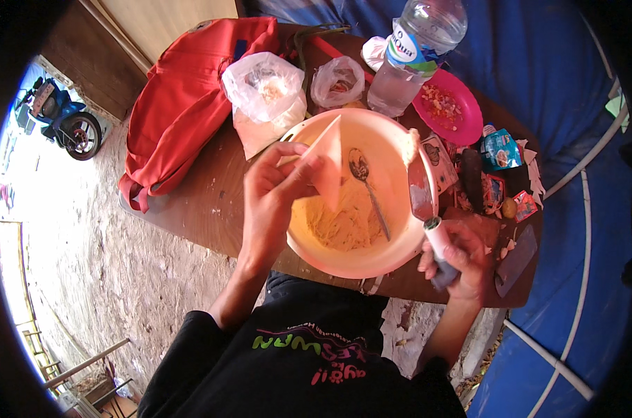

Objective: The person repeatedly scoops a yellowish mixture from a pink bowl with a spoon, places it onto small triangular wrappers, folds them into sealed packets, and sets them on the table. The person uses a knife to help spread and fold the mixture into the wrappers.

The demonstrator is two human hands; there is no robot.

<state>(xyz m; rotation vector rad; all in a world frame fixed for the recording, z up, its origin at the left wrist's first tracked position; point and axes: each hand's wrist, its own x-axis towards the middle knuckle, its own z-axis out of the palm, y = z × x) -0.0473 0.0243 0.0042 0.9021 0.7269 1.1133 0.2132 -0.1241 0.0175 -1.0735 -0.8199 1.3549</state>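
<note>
My left hand (281, 171) pinches a pale, flat triangular piece (328, 167), raised over the left side of a large light-coloured basin (314, 261). Whether it is a folded sheet or a cut slice I cannot tell. In my right hand (462, 258), by the basin's right rim, is a knife (422, 188) with a wide blade and a light and dark handle. Its blade points away from me, and a lump of pale paste (412, 146) sits by its tip. Inside the basin lie a yellowish doughy mixture (347, 226) and a metal spoon (371, 198).
Behind the basin stand plastic bags (263, 90) and a big water bottle (392, 87). A pink plate (462, 115) holds chopped bits. Packets (502, 150) and scraps crowd the table's right side. A red backpack (183, 104) lies left; a motorbike (68, 118) is parked beyond.
</note>
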